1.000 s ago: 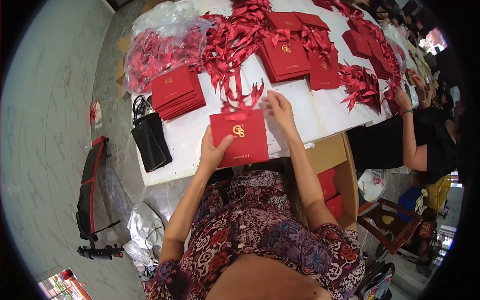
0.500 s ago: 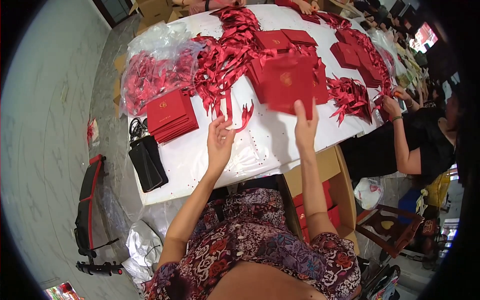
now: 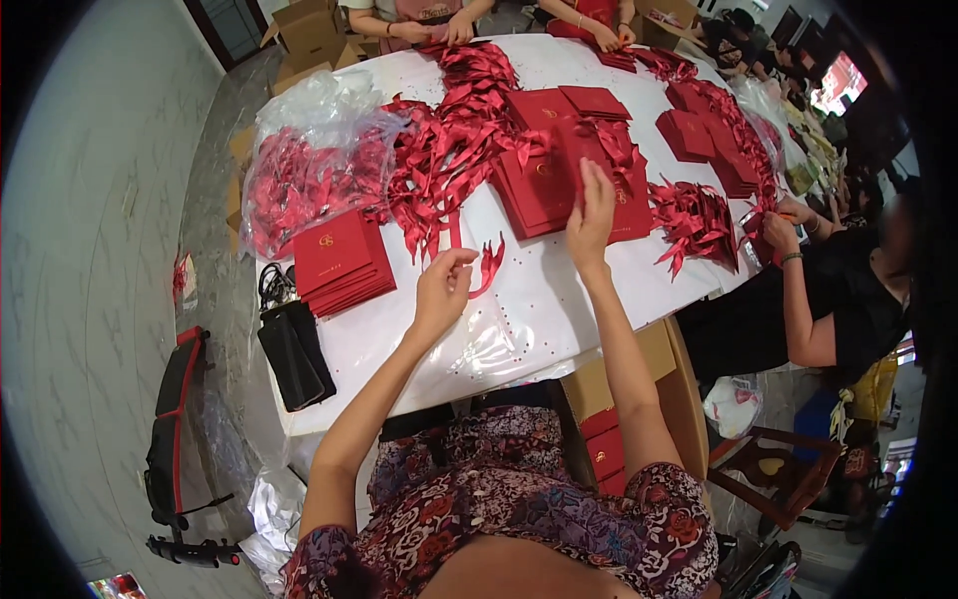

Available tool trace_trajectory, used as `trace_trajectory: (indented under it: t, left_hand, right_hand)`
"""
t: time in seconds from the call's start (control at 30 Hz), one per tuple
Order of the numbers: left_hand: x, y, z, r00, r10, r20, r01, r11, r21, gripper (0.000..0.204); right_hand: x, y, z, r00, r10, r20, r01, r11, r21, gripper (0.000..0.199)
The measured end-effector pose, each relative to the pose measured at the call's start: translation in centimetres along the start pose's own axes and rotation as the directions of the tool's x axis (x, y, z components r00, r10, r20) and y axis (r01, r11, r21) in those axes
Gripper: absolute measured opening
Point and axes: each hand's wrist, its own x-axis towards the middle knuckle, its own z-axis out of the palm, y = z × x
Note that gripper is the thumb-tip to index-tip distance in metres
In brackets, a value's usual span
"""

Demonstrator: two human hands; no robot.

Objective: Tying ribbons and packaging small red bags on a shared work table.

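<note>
My right hand [image 3: 592,220] is raised over the middle of the table, fingers pointing up against a flat red bag [image 3: 571,150] turned nearly edge-on. The fingers partly hide how that bag is gripped. Right behind it lie overlapping red bags [image 3: 527,205] with gold emblems and ribbon handles. My left hand [image 3: 442,292] hovers farther left, fingers loosely bent, with nothing visible in it. Beside it a loose red ribbon [image 3: 491,268] curls up from the table. A large heap of red ribbons [image 3: 439,150] spreads beyond that hand.
A neat stack of red bags [image 3: 344,265] sits at the left, near a black pouch [image 3: 296,354]. Clear plastic [image 3: 319,165] covers more ribbons. An open carton [image 3: 679,389] stands beside my right arm. A co-worker's hands [image 3: 783,225] work at the right; others work across the table.
The flat red bag in my right hand has turned from face-on to nearly edge-on. My left hand's fingers have bent. The view has tilted up, showing more of the people across the table.
</note>
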Motion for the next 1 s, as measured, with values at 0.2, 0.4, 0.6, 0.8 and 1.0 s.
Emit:
trace_trajectory:
  t: [0.2, 0.4, 0.6, 0.8, 1.0]
  left_hand:
    - [1.3, 0.3, 2.2, 0.996, 0.071, 0.061, -0.073, 0.997, 0.025, 0.021]
    - [-1.6, -1.7, 1.8, 0.994, 0.000, 0.110, -0.012, 0.994, 0.105, 0.022]
    - [-3.6, -2.6, 1.7, 0.991, -0.069, 0.114, 0.068, 0.998, 0.014, 0.021]
    - [-3.8, -2.6, 1.5, 0.993, -0.051, 0.108, 0.051, 0.999, 0.003, 0.021]
    - [0.2, -0.3, 2.7, 0.987, 0.016, 0.161, -0.026, 0.998, 0.064, 0.022]
  right_hand:
    - [-1.3, 1.2, 3.6, 0.924, -0.053, 0.379, 0.125, 0.978, -0.168, 0.052]
    - [0.7, 2.5, 6.6, 0.965, 0.034, 0.259, 0.007, 0.988, -0.156, 0.043]
    - [1.0, 4.1, 8.7, 0.932, 0.101, 0.349, -0.023, 0.975, -0.221, 0.052]
    - [1.2, 3.0, 7.9, 0.891, 0.155, 0.426, -0.065, 0.974, -0.219, 0.073]
    - [1.2, 3.2, 7.6, 0.920, 0.154, 0.359, -0.096, 0.980, -0.174, 0.067]
